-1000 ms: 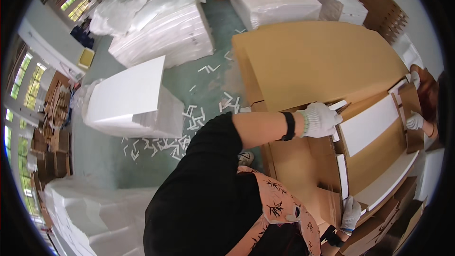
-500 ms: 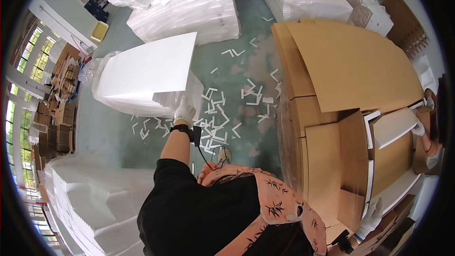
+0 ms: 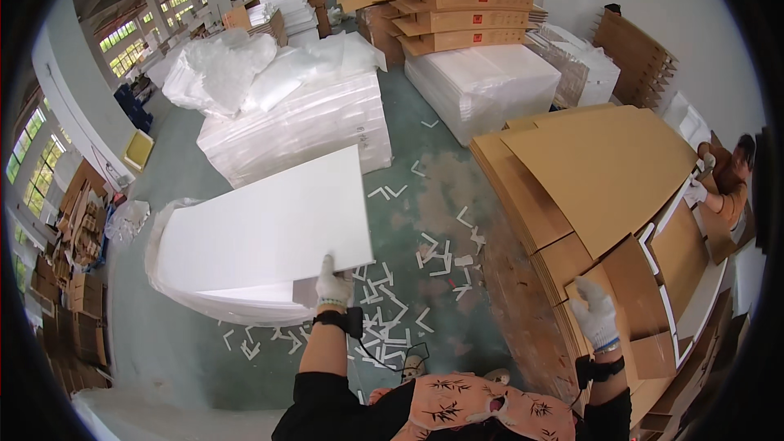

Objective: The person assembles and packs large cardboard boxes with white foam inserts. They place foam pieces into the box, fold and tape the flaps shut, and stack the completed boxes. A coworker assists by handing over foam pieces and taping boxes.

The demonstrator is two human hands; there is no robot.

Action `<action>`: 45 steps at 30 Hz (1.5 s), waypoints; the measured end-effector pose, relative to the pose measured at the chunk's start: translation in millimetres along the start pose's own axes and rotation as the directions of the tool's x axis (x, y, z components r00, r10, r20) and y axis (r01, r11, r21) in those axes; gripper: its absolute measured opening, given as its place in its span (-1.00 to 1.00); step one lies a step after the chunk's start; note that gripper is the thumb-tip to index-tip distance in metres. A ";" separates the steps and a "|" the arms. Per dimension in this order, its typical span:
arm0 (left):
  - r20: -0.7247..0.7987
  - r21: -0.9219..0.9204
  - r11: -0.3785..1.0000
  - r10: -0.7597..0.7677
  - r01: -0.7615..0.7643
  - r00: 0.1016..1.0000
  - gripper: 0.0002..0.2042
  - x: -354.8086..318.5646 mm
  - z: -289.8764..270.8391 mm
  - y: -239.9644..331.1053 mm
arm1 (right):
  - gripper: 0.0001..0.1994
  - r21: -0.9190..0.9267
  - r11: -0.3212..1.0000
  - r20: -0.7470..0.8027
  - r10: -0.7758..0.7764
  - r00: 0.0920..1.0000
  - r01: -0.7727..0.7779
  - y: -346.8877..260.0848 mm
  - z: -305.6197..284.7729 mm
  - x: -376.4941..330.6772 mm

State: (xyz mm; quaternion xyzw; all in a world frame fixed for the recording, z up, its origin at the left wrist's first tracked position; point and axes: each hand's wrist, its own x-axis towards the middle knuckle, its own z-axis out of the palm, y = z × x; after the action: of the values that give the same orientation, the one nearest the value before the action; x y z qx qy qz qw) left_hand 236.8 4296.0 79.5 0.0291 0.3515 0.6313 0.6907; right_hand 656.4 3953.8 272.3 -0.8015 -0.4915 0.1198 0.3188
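- The green painted floor (image 3: 175, 155) runs between the stacks and beneath the person.
- The plastic-wrapped block of stacked white material (image 3: 302, 126) stands beyond the person's working area, with loose clear film heaped on top.
- The pile of large flat brown cardboard pieces (image 3: 596, 188) lies to the person's right, its top piece overhanging those below at a slant.
- The lower white stack in loose clear plastic (image 3: 253, 292) stands on the floor to the person's left.
- The large flat white rectangular sheet (image 3: 269, 216) is over this lower stack, its near right part raised so that a gap shows underneath.
- The open brown cardboard carton with white edge strips (image 3: 633, 286) sits at the right, next to the cardboard pile.
- A co-worker in a rust-coloured top (image 3: 727, 188) leans in at the carton's far end, white-gloved hands at its edge.
- The person's left hand (image 3: 332, 287), in a white knitted glove, grips the sheet's near edge, thumb on top; the other fingers are hidden.
- The person's right hand (image 3: 596, 317), gloved alike, is open with fingers parted, over brown cardboard beside the carton; whether it touches cannot be told.
- Small white L-shaped pieces (image 3: 447, 256) lie scattered across the floor.
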 end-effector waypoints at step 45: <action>-0.023 -0.500 0.391 -0.898 -0.773 -0.439 -0.56 -387.3 391.0 -513.2 | -0.51 -0.406 0.589 -0.654 0.346 0.672 -0.699 151.5 -230.4 -93.4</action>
State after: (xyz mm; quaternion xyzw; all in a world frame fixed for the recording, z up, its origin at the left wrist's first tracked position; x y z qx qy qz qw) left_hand 895.2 4004.8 298.7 -0.9406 0.3034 0.1476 -0.0375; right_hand 835.0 3734.9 342.6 -0.9712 -0.1283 -0.1758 0.0973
